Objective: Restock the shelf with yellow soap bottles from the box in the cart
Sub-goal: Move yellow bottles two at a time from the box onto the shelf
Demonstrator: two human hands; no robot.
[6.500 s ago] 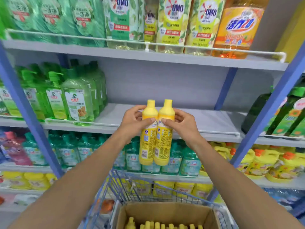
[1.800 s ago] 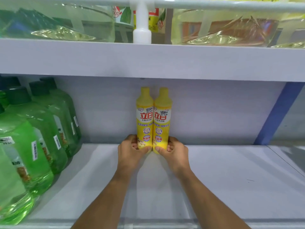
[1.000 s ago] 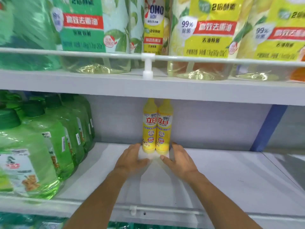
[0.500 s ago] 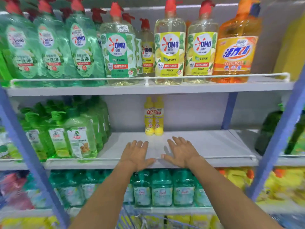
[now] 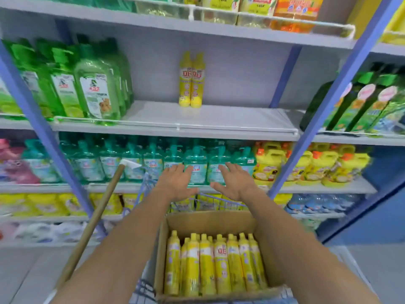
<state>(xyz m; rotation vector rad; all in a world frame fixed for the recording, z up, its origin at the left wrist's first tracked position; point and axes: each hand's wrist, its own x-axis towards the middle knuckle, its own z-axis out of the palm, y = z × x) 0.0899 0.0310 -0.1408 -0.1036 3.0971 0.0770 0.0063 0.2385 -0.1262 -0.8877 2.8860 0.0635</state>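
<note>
Mid-frame, your left hand (image 5: pixel 178 184) and right hand (image 5: pixel 235 183) hover above the box (image 5: pixel 262 229), fingers spread wide, holding nothing.

The whole view was smeared by motion blur. Labels on the two yellow bottles (image 5: pixel 192 80) at the shelf's (image 5: pixel 219 119) back edge were unreadable. The top edge cut off the upper-shelf bottles (image 5: pixel 293 14). The forearms hid the box's (image 5: pixel 210 220) side walls, and the cart (image 5: pixel 206 201) showed only wire.
</note>
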